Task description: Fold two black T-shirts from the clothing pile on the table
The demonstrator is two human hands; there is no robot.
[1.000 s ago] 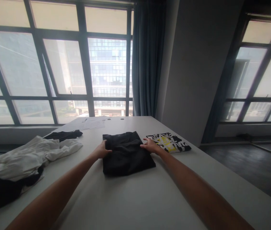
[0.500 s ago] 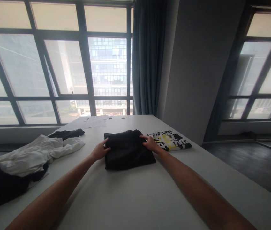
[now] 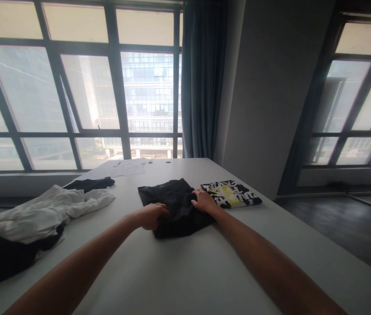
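A folded black garment (image 3: 172,202) lies on the white table (image 3: 185,267) ahead of me. My left hand (image 3: 152,215) is curled over its near left part, fingers closed on the cloth. On the garment's right edge my right hand (image 3: 203,201) grips the fabric. The near left corner looks drawn in, so the garment's outline is skewed. Just right of it lies a folded black, white and yellow printed shirt (image 3: 233,194).
A heap of white clothing (image 3: 46,212) and dark clothing (image 3: 0,258) covers the table's left side, with a black piece (image 3: 90,183) behind it. Papers (image 3: 123,167) lie near the far edge by the windows. The table's right edge drops to dark floor (image 3: 349,227).
My left hand moved from the garment's left edge onto its near left part, pulling the cloth rightward. My right hand closed on the right edge. The garment's shape changed from square to skewed.
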